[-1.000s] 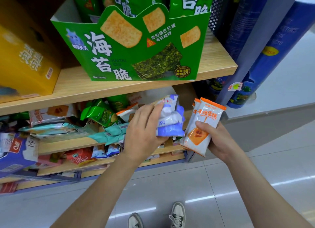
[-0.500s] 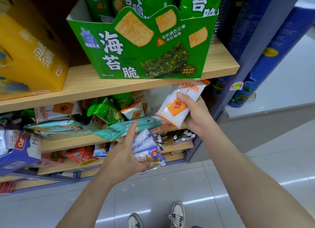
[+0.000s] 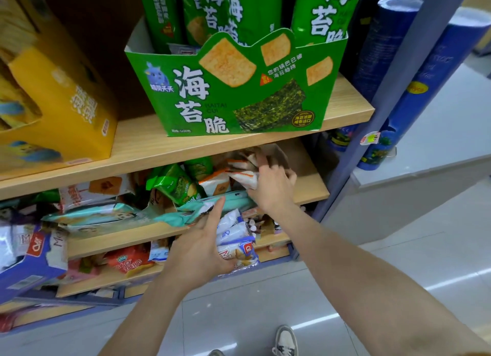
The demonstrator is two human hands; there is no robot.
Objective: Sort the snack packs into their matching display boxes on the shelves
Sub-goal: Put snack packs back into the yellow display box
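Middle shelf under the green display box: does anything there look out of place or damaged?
Yes. Green seaweed packs lie tilted among orange-white packs, outside any box. The teal box in front of them lies flat, and its edges look torn.

Light wooden shelf boards (image 3: pixel 148 153) in tiers, 9 to 12 o'clock. Blue-grey metal upright (image 3: pixel 388 89) at 1 o'clock. Low grey ledge (image 3: pixel 425 178) at 3 o'clock. Glossy pale floor (image 3: pixel 265 310), 4 to 7 o'clock, streaked with white light reflections (image 3: pixel 457 280).

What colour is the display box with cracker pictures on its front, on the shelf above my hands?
The display box is green with white lettering, seen best in the head view.
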